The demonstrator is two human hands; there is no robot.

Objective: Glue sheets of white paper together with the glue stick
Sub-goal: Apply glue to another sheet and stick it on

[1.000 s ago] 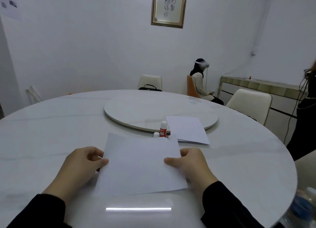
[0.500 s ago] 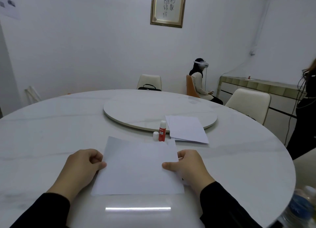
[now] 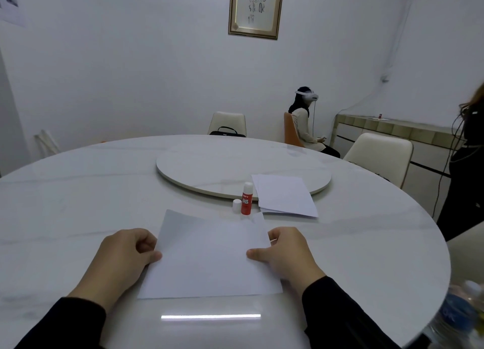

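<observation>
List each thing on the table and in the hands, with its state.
Sheet: held at both side edges.
Left hand: pinches the sheet.
Right hand: pinches the sheet.
Glue stick: upright, uncapped.
Cap: standing beside the glue stick.
Paper stack: flat, partly on the turntable.

L hand [image 3: 125, 254], R hand [image 3: 285, 253], thumbs pinching

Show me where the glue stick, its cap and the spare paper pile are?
glue stick [image 3: 246, 201], head view, on its red label.
cap [image 3: 236, 206], head view, on its white side.
paper pile [image 3: 285, 195], head view, middle of the top sheet.
</observation>
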